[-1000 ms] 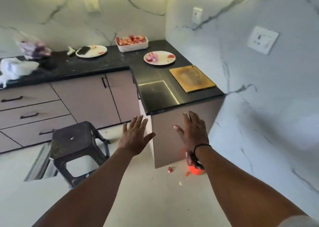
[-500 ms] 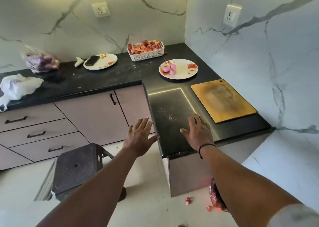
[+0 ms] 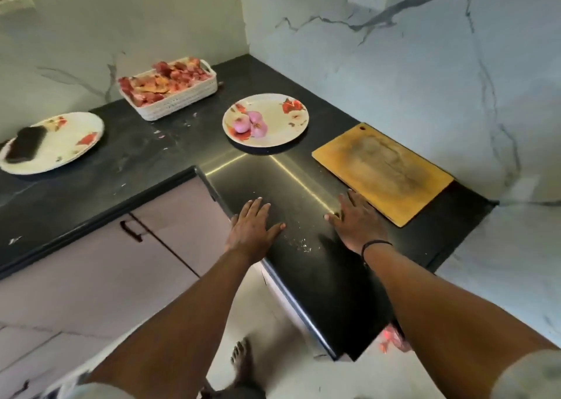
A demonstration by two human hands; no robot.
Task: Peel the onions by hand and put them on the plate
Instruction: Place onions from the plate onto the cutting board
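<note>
Two peeled pink onions (image 3: 251, 122) lie on the left side of a white floral plate (image 3: 283, 127) on the black counter. Behind it stands a white basket (image 3: 179, 99) heaped with red-brown onions and skins. My left hand (image 3: 253, 228) lies flat, fingers straight, on the counter's near edge. My right hand (image 3: 356, 221) lies flat on the counter beside the cutting board's corner. Both hands hold nothing and are well short of the plate.
A wooden cutting board (image 3: 384, 171) lies right of the plate by the wall. A second floral plate (image 3: 65, 143) with a dark sponge (image 3: 25, 143) sits at far left. Skin scraps (image 3: 394, 339) lie on the floor below the counter end. Cabinet doors (image 3: 145, 247) are at left.
I have stepped closer to the counter. Both hands moved forward from the air and now rest flat on the countertop; the left one came over the edge.
</note>
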